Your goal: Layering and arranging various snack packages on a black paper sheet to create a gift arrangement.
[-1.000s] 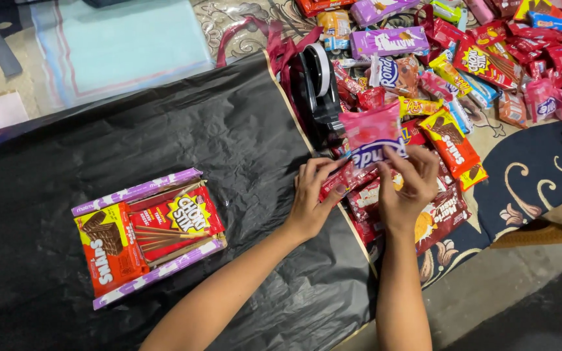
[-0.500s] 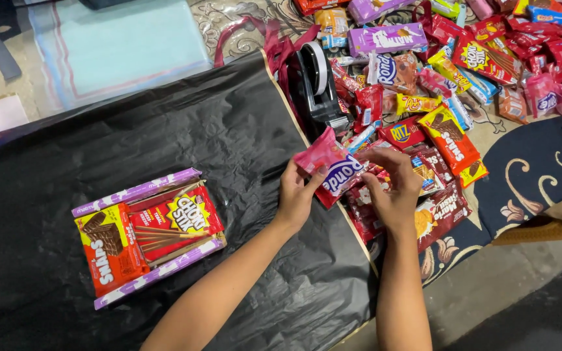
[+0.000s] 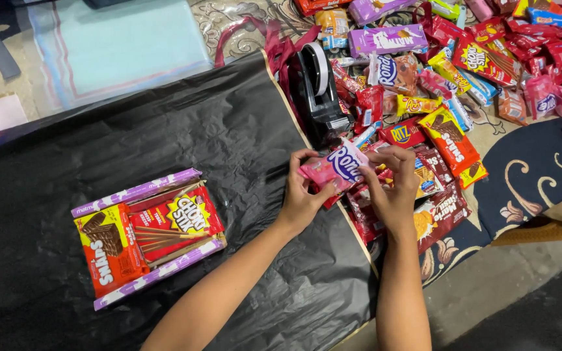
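Both hands hold a pink snack packet (image 3: 334,168) above the right edge of a black plastic sheet (image 3: 164,130). My left hand (image 3: 300,195) grips its left end and my right hand (image 3: 395,188) pinches its right end. To the left on the sheet lies a flat arrangement of snacks: a red and yellow wafer pack (image 3: 108,250), a red chocolate stick box (image 3: 177,224) and two long purple bars (image 3: 134,193) along the top and bottom.
A black tape dispenser (image 3: 320,91) stands just beyond my hands. A heap of several colourful snack packets (image 3: 450,71) covers the patterned carpet (image 3: 528,175) to the right. A pale blue sheet (image 3: 118,45) lies at the back left.
The pink packet has come down from a raised position over the heap and moved left toward the sheet's edge, turning flatter between my hands.
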